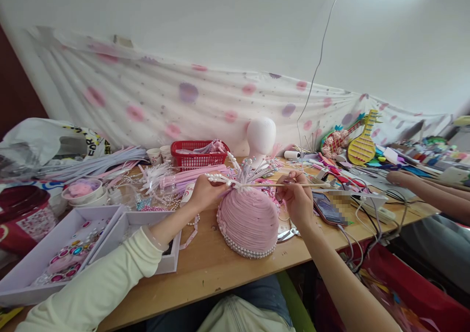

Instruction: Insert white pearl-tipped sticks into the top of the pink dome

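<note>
In front of me sits a pink dome-shaped headpiece [247,222] wound with cord, with white pearl beads [244,251] along its lower edge. From its top rises a spray of beaded stems [247,170]. My left hand [206,193] is closed at the upper left of the dome, pinching a strand of white pearl beads [217,177]. On the other side, my right hand [296,197] pinches a thin wooden stick [257,185]. The stick lies level across the top of the dome, its tip close to my left fingers. Silver pliers [288,234] lie behind and right of the dome.
Left stand open white boxes [117,239], one holding coloured gems. Behind are a red basket [200,163] and a white foam head [261,136]. A phone [326,208], cables and a power strip [374,212] lie right, near another person's arm [422,185].
</note>
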The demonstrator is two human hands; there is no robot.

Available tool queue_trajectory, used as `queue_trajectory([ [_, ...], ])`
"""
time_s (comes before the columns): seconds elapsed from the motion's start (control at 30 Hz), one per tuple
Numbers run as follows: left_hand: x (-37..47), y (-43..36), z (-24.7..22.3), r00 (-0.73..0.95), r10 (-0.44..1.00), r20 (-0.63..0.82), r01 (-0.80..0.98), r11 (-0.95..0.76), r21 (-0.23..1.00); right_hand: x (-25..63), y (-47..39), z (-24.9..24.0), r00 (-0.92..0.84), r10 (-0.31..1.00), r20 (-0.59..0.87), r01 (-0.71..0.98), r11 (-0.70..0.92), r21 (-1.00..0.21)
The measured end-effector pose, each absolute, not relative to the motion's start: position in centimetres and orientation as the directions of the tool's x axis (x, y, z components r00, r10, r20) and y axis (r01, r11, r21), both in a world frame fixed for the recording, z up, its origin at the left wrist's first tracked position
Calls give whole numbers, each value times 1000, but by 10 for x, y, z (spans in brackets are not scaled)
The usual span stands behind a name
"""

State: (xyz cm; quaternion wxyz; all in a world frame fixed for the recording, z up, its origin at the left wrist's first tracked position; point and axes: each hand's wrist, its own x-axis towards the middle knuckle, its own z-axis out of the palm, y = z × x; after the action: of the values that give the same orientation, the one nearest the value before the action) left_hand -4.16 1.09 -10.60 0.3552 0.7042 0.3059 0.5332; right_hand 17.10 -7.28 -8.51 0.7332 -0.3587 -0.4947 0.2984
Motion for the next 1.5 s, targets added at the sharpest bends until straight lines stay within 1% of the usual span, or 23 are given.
queue_trajectory([
  [0.1, -41, 11, -106, 252, 807, 535, 49, -562, 825, 172, -73, -86, 345, 779, 524, -76, 579, -812],
  [0.27, -41, 11, -106, 252, 823, 509, 51, -537, 842, 173, -74, -85, 302, 793, 529, 26, 548, -836],
  [0.5, -42, 9, -106, 247, 820, 516, 58, -544, 837, 159, -81, -81, 215, 746, 631, 86, 629, -773],
  [0.6, -41, 10, -106, 249, 813, 526, 58, -555, 830, 157, -82, -86, 251, 707, 661, 113, 657, -745],
  [0.7, -41, 10, -106, 265, 798, 541, 63, -574, 816, 155, -82, -89, 309, 670, 675, 112, 679, -726],
  [0.8, -41, 11, -107, 268, 781, 564, 64, -599, 798, 153, -83, -88, 328, 663, 673, 89, 688, -721],
  [0.93, -41, 11, -107, 270, 794, 545, 77, -582, 810, 154, -82, -88, 346, 656, 671, 93, 687, -720],
  [1.13, -42, 9, -105, 274, 789, 551, 47, -583, 811, 158, -78, -94, 312, 705, 637, 118, 636, -762],
  [1.23, -42, 8, -105, 277, 793, 543, 53, -577, 815, 156, -78, -93, 320, 693, 646, 102, 652, -751],
  [1.37, -42, 9, -106, 272, 792, 547, 69, -583, 810, 154, -81, -92, 353, 638, 684, 85, 706, -703],
  [1.5, -41, 10, -107, 279, 792, 543, 55, -578, 814, 155, -83, -92, 311, 668, 676, 140, 671, -728],
])
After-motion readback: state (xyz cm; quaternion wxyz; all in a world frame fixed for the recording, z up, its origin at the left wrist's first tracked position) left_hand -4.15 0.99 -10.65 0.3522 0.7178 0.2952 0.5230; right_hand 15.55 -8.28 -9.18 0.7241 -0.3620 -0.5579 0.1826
